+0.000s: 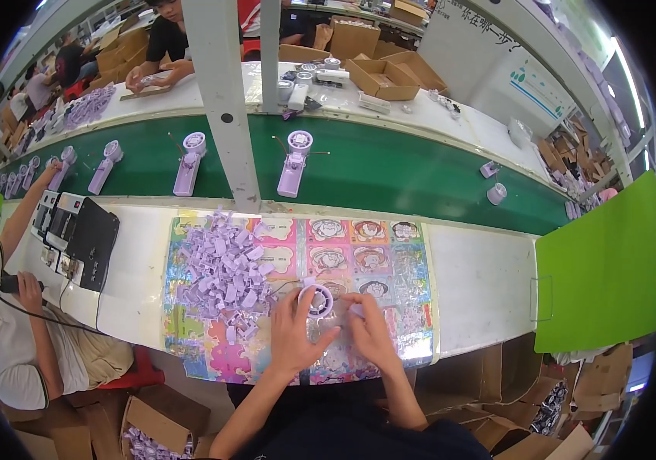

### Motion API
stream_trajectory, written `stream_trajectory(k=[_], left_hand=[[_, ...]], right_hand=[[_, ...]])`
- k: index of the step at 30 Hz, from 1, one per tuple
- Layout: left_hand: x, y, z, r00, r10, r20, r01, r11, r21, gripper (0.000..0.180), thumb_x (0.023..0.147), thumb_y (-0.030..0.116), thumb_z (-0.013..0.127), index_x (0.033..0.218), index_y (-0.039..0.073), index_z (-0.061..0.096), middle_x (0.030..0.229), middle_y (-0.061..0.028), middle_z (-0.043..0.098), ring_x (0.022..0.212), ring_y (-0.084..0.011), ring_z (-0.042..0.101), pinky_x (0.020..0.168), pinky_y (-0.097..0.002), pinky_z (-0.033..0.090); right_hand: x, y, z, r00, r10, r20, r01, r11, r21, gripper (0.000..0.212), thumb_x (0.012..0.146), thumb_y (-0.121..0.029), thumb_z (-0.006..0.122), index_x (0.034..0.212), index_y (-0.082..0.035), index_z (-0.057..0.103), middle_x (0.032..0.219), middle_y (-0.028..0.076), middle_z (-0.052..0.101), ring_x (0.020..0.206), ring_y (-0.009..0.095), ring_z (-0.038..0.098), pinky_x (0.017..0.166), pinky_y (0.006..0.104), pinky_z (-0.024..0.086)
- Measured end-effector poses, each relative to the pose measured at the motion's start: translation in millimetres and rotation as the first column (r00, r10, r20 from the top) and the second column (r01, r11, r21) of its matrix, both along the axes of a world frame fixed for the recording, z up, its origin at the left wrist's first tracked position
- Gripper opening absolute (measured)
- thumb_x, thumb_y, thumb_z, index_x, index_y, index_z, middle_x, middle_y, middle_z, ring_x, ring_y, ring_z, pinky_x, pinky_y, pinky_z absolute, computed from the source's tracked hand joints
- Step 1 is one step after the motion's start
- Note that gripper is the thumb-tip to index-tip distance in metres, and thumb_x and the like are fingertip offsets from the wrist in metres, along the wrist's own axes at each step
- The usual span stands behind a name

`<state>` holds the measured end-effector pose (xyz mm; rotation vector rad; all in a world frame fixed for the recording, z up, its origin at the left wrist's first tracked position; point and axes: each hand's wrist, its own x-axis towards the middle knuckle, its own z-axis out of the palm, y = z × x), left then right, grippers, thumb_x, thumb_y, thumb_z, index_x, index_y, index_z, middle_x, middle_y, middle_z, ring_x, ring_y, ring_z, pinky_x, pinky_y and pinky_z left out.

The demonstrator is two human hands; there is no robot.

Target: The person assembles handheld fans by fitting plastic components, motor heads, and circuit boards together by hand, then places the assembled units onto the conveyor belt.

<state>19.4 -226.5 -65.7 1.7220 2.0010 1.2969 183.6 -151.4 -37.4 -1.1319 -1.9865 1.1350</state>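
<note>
- Left hand (295,333): fingers curled around the left side of a round lilac fan head (318,299), holding it flat against the colourful cartoon mat (412,307).
- Right hand (370,330): fingertips pinched narrow on a small lilac plastic part (356,310), just right of the fan head; thumb and forefinger are closed on it.
- Fan head: lies on the mat, near the mat's centre, between the two hands; a ring-shaped front grille faces up.
- Pile of lilac plastic parts (224,272): heaped on the left half of the mat, just left of the left hand.
- Mat: spread on the white worktable (481,284), its near edge at the table's edge.
- Green conveyor belt (389,172): runs beyond the mat's far edge; assembled lilac handheld fans (295,161) lie on it, spaced apart.
- Black tray unit (86,238): on the worktable, well left of the mat, beside a seated co-worker (14,337).
- Green divider panel (600,268): stands right of the mat, at the worktable's end.
- Cardboard boxes (385,77): on the far table beyond the belt.
</note>
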Motion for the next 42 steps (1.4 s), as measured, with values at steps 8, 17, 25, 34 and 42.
stream_trajectory(k=[8,17,25,34,42], left_hand=[[2.5,0.3,-12.5,0.998,-0.045,-0.042,0.05,0.993,0.109,0.059,0.071,0.023,0.083,0.124,0.009,0.061,0.124,-0.0147,0.061,0.11,-0.0365,0.061,0.094,-0.0477,0.048],[-1.3,-10.5,-10.3,0.975,-0.215,0.05,0.204,0.963,0.179,0.056,0.064,0.015,0.082,0.117,0.01,0.063,0.12,-0.0128,0.064,0.104,-0.0356,0.065,0.089,-0.045,0.054],[-2.9,-16.6,-8.8,0.954,-0.29,0.071,0.276,0.948,0.161,0.051,0.064,0.013,0.08,0.112,0.011,0.063,0.126,-0.0131,0.064,0.108,-0.0358,0.065,0.09,-0.0451,0.054],[5.4,-25.9,-5.3,0.897,-0.321,0.302,0.298,0.947,0.121,0.049,0.067,0.003,0.078,0.113,0.009,0.062,0.132,-0.0185,0.06,0.116,-0.039,0.061,0.099,-0.0445,0.051],[6.1,-15.9,7.0,0.399,-0.229,0.888,0.281,0.952,0.119,0.04,0.091,0.01,0.073,0.125,0.0,0.056,0.124,-0.0099,0.058,0.117,-0.0201,0.056,0.103,-0.0341,0.044]], right_hand=[[-10.2,10.1,15.7,0.978,0.044,-0.206,-0.039,0.999,0.027,0.036,0.097,0.0,0.055,0.133,-0.002,0.061,0.12,0.01,0.065,0.102,0.018,0.06,0.093,0.0303,0.047],[-16.3,17.1,-18.4,0.977,0.044,-0.208,-0.1,0.959,-0.267,0.026,0.103,-0.006,0.057,0.127,0.0,0.065,0.116,0.01,0.071,0.105,0.014,0.065,0.091,0.0284,0.052],[1.2,16.3,-10.2,0.978,0.067,-0.196,-0.13,0.936,-0.327,0.028,0.099,-0.009,0.065,0.126,-0.002,0.067,0.097,0.003,0.07,0.085,0.007,0.062,0.077,0.0232,0.05],[6.3,9.3,2.3,0.996,0.073,-0.06,-0.089,0.926,-0.366,0.028,0.096,-0.012,0.071,0.121,-0.002,0.069,0.092,0.003,0.07,0.081,0.006,0.06,0.072,0.0233,0.049],[-2.0,-10.5,7.3,0.979,0.076,-0.187,-0.107,0.981,-0.159,0.027,0.093,-0.007,0.072,0.119,-0.001,0.069,0.094,0.005,0.071,0.081,0.008,0.062,0.071,0.0251,0.05]])
